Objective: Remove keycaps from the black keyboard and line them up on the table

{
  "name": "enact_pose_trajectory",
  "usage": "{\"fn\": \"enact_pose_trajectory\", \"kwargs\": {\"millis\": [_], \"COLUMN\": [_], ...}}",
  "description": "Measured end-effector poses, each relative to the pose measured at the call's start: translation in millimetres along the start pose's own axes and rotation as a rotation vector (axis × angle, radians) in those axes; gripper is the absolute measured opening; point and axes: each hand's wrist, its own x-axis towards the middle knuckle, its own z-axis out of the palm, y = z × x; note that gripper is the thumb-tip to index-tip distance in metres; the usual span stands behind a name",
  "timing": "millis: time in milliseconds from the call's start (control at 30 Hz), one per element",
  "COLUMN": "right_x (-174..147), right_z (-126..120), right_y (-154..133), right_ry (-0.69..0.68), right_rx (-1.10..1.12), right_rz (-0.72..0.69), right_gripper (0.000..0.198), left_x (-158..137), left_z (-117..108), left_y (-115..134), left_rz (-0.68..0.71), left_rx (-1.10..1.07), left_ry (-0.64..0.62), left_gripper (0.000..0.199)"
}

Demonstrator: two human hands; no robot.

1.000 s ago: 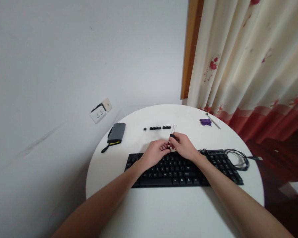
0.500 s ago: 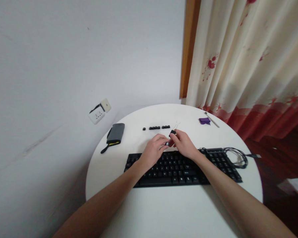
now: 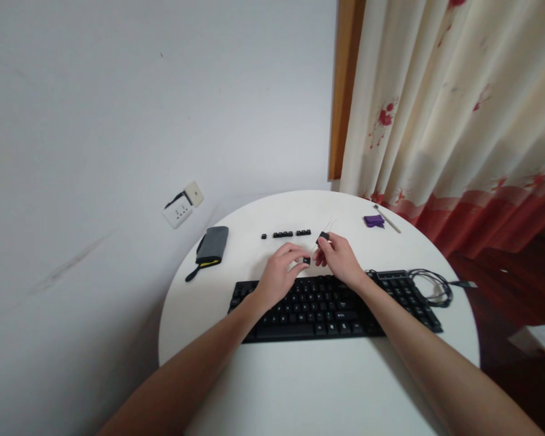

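Two bare hands meet above a long black plastic keyboard (image 3: 318, 307) on a round white table (image 3: 272, 375). Thumb and fingers of the left hand (image 3: 278, 270) are drawn close together, pinching a small black square keycap (image 3: 306, 260) just above the keyboard's far edge. That keycap bears a pale mark on one face, too small to read. The right hand (image 3: 340, 259), just beside it, has its fingers closed around the black handle of a thin wire keycap puller (image 3: 323, 237); pale wires stick out at both ends of the handle, the lower ones close to the keycap.

White characters are printed across the keyboard's keys. A window-shaped logo seems to sit on one key in the bottom row; the other legends are too small or blurred to read with certainty, and I can make out no brand name.

Beyond the hands, black keycaps lie in a line: one single keycap (image 3: 264, 236), a group of four (image 3: 283, 234) and a group of three (image 3: 303, 232). A grey fabric pouch with a yellow lining (image 3: 213, 245) rests at the left. At the far right, a folded purple cloth (image 3: 373, 221) lies near a slim pale-handled brush (image 3: 389, 220). A coiled black cable (image 3: 445, 297) lies by the keyboard's right end.
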Motion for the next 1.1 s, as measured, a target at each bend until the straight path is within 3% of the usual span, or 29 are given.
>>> {"fn": "enact_pose_trajectory", "kwargs": {"millis": [100,233,500,633,767,967,1100], "right_x": [7,15,22,23,24,26,25], "right_z": [-12,-31,-38,-38,-39,-42,-43], "right_y": [0,3,9,10,12,11,8], "right_ry": [0.176,0.347,0.39,0.376,0.371,0.386,0.394], "right_rx": [0.001,0.008,0.022,0.046,0.039,0.023,0.029], "right_rz": [0.035,0.033,-0.011,-0.019,-0.028,-0.061,-0.065], "right_gripper": [0.026,0.028,0.027,0.029,0.028,0.026,0.026], "left_x": [1,0,5,19,46,92,113], "left_z": [1,2,-7,-6,9,45,57], "left_y": [-11,-23,-24,-26,-31,-38,-51], "left_rz": [-0.117,-0.249,-0.426,-0.442,-0.416,-0.163,-0.205], "left_rx": [0.037,0.164,0.4,0.478,0.465,0.493,0.556], "left_ry": [0.001,-0.131,-0.302,-0.398,-0.514,-0.41,-0.343], "left_gripper": [0.014,0.014,0.015,0.014,0.015,0.018,0.02]}}
